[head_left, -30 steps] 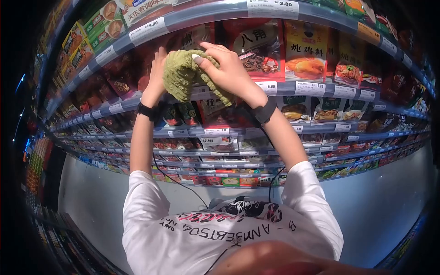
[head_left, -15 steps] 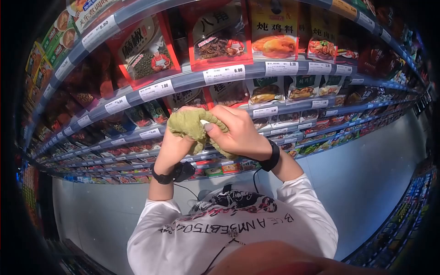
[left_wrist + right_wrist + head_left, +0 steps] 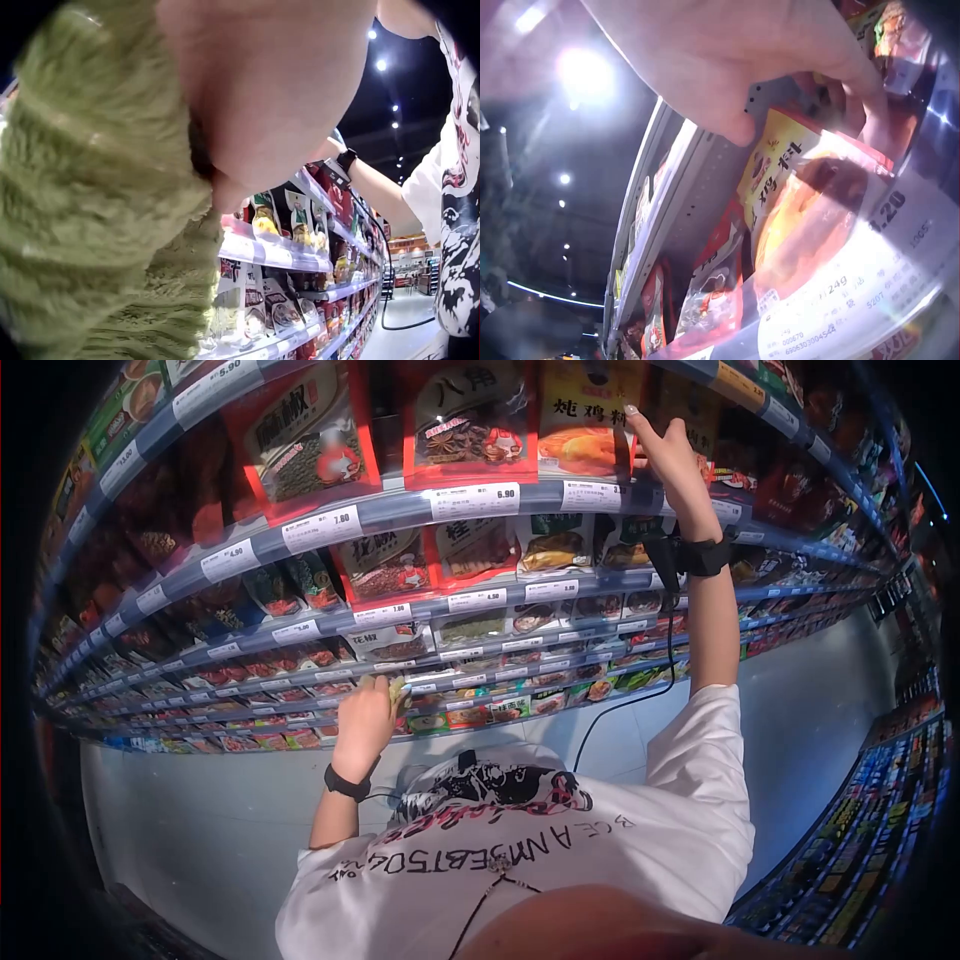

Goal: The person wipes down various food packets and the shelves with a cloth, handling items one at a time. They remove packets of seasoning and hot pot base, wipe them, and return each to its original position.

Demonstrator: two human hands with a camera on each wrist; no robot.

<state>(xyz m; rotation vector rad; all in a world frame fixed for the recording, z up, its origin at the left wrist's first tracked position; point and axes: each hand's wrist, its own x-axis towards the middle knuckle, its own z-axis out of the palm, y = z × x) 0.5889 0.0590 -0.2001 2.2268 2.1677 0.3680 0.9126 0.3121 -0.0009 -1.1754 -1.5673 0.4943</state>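
My left hand (image 3: 365, 730) is low in front of the shelves, its fingers curled round a green cloth (image 3: 399, 694), most of which the hand hides in the head view. In the left wrist view the ribbed, fluffy cloth (image 3: 97, 195) fills the left side beside the hand (image 3: 270, 82). My right hand (image 3: 680, 472) reaches to the upper shelf, thumb and fingers spread at the right edge of a yellow packet (image 3: 585, 435). In the right wrist view, the fingers (image 3: 874, 112) bend at the top edge of this packet (image 3: 802, 202); a firm grip cannot be made out.
Red packets (image 3: 470, 425) of spices stand left of the yellow one, behind a shelf edge with price labels (image 3: 475, 502). More stocked shelves (image 3: 480, 600) lie below. A black cable (image 3: 625, 705) hangs from the right wrist. Pale floor (image 3: 800, 690) shows behind the shelves' lower right.
The two hands, earlier together on the green cloth, have parted. My left hand has moved lower with the cloth; my right hand has let go of it and moved up and right to the yellow packet.
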